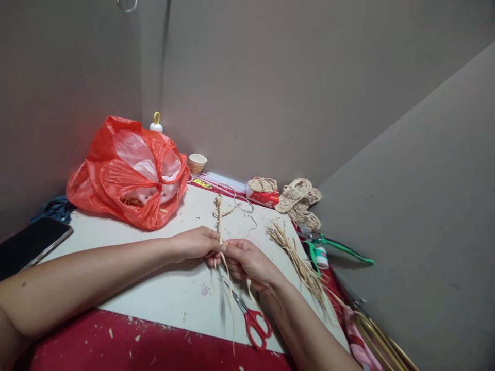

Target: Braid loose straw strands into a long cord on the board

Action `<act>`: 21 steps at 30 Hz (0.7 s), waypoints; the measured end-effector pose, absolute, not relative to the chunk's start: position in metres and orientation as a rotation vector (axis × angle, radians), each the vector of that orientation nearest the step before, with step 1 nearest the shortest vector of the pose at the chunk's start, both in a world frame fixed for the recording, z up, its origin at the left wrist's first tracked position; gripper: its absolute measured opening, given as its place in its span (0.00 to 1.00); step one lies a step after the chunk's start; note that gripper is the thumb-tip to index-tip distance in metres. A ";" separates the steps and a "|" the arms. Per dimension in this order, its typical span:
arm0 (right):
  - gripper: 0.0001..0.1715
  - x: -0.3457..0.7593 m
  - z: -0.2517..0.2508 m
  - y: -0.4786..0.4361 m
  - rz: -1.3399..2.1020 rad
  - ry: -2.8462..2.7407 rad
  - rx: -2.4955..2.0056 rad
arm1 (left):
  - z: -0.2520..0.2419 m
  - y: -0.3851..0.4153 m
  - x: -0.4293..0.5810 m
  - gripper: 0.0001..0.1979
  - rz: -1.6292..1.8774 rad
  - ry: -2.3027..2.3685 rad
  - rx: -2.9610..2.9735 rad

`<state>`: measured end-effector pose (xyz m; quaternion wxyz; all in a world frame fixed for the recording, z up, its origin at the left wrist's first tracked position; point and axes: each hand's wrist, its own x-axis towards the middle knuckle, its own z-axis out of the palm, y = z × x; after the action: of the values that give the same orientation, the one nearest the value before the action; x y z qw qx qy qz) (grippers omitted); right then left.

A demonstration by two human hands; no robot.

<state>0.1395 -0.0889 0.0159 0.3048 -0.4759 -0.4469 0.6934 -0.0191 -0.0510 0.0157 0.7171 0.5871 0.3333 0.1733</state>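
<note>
My left hand [200, 244] and my right hand [247, 260] meet over the white board [162, 288], both closed on a thin braid of straw [219, 219]. Its knotted end points away from me, and loose pale strands [229, 288] hang down below my fingers toward the board's front edge. Scissors with red handles [256, 324] lie under the strands, just below my right hand. A bundle of dry straw strands [299, 265] rests to the right of my right hand. My fingertips partly hide the braid where they pinch it.
A red plastic bag [131, 175] fills the back left, near a phone [33, 245]. Along the back stand a paper cup [197, 163], a red packet [263, 196] and coils of straw cord [298, 198]. Green-handled pliers [340, 246] and a white spool [321, 257] lie at right.
</note>
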 end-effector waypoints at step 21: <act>0.18 0.145 0.017 -0.085 1.936 -1.204 -1.185 | 0.013 -0.050 -0.018 0.05 0.329 0.755 1.015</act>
<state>0.1450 -0.0848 0.0168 0.2823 -0.4423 -0.4496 0.7228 -0.0181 -0.0499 0.0133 0.7939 0.4721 0.3512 0.1531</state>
